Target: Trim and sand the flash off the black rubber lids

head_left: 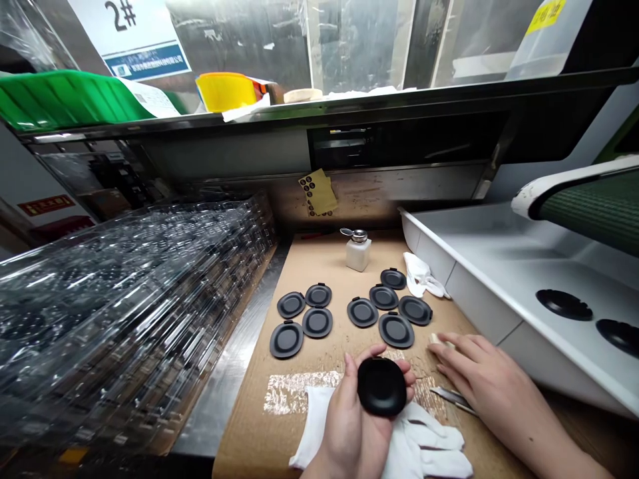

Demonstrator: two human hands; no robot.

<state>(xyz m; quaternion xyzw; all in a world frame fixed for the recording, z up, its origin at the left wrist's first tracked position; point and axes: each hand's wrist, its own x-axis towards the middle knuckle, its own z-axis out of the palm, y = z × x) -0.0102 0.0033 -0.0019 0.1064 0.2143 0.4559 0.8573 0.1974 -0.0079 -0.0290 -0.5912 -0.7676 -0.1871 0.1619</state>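
My left hand (357, 412) holds a glossy black rounded disc-like lid (382, 387), palm up with the fingers curled round its edge. Under that hand lies a white glove (424, 442) on the cardboard. To the right, the fingertips of my right hand (482, 369) close on a small cream-coloured piece (440, 340), mostly covered by them. Metal tweezers (454, 399) lie beneath the right hand. Ahead, several matte black rounded parts with small tabs rest flat in two groups, a left group (317, 322) and a right group (396, 330).
A small white pump bottle (358, 254) stands at the back of the cardboard sheet (324, 359). Beside it is a crumpled white cloth (423, 274). Stacked clear plastic trays (150, 299) border the left. A white bin (469, 286) with black parts borders the right, beneath a green conveyor belt (594, 206).
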